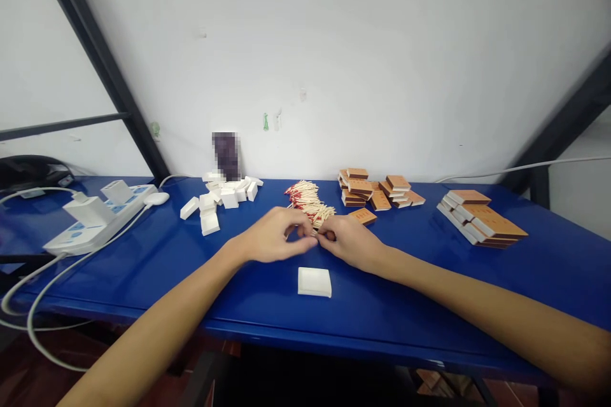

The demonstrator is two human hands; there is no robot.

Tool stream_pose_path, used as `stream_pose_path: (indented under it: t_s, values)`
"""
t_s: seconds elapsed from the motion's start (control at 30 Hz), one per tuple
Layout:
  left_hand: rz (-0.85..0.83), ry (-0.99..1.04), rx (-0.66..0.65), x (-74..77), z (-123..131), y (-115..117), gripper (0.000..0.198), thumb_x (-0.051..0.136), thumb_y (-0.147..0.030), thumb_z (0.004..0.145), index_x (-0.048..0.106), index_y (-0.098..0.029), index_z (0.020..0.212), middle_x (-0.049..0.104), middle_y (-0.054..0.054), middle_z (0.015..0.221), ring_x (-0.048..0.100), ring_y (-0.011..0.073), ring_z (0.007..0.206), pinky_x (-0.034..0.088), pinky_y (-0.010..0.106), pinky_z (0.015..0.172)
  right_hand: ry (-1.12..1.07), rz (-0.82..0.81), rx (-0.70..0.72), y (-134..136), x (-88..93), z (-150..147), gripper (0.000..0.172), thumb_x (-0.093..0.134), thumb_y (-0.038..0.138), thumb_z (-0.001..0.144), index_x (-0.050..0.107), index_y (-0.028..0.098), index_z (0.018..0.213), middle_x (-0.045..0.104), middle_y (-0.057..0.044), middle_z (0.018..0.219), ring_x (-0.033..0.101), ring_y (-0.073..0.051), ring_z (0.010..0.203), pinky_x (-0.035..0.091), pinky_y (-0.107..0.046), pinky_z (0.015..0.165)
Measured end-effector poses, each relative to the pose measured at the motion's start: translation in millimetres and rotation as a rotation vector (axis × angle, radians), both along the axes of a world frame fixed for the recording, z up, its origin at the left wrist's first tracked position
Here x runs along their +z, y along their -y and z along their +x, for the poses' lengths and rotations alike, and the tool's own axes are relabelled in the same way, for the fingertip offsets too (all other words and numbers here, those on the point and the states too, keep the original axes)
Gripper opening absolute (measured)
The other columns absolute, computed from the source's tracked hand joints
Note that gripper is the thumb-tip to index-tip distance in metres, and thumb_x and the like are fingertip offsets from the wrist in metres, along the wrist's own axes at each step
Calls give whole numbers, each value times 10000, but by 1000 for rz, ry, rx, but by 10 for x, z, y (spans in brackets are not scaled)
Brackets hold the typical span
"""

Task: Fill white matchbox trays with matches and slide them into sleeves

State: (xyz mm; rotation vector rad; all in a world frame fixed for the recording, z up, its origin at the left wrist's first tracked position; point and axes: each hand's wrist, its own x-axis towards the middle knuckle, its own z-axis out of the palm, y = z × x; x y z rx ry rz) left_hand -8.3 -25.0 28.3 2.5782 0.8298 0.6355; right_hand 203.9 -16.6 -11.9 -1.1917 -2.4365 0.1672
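A pile of red-tipped matches (308,197) lies on the blue table, its near end at my fingers. My left hand (277,234) comes in from the left, fingers curled and thumb stretched toward the right, closed on a few matches at the pile's near edge. From the other side my right hand (351,241) pinches at the same matches with thumb and forefinger, and the fingertips of both hands almost meet. Exactly how many matches they hold is hidden. Closer to me sits a white matchbox tray (314,282), apart from both hands.
Several white trays (209,222) are heaped at the back left, near a pixelated dark upright object (226,154). Brown matchboxes (360,186) are piled behind my right hand, with a neater stack (489,219) farther right. A power strip (102,219) with cables occupies the left side.
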Motion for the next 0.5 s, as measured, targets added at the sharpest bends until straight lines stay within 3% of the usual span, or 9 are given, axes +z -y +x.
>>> stream_pose_path:
  t_s: [0.2,0.33,0.4,0.5]
  values:
    - [104,-74,250,-136,-168,-271,281,478,-333,923,634,-154,773,579,-3,642,484,110,569,338,254,585,-75,-1,42,155,-32,202,170,596,185,848,659,172,691,610,-11,625,524,-137,573,379,-258,572]
    - [65,-85,259,-182,-173,-303,268,482,-337,920,630,-161,782,571,-17,605,479,106,537,332,254,575,-97,-58,46,233,16,265,112,612,157,808,668,178,713,590,4,620,524,-127,559,385,-249,561]
    - [53,-72,279,-189,-150,-299,285,473,-342,922,588,-165,731,554,-22,589,466,105,528,323,258,572,-99,-73,55,242,37,270,102,610,150,799,661,181,716,579,11,616,522,-123,558,383,-245,557]
    - [99,-7,431,-204,-132,-315,332,437,-354,931,461,-178,650,485,-29,569,419,110,529,281,271,564,-104,-71,58,236,41,269,86,611,152,796,650,177,724,558,18,607,508,-119,555,375,-244,557]
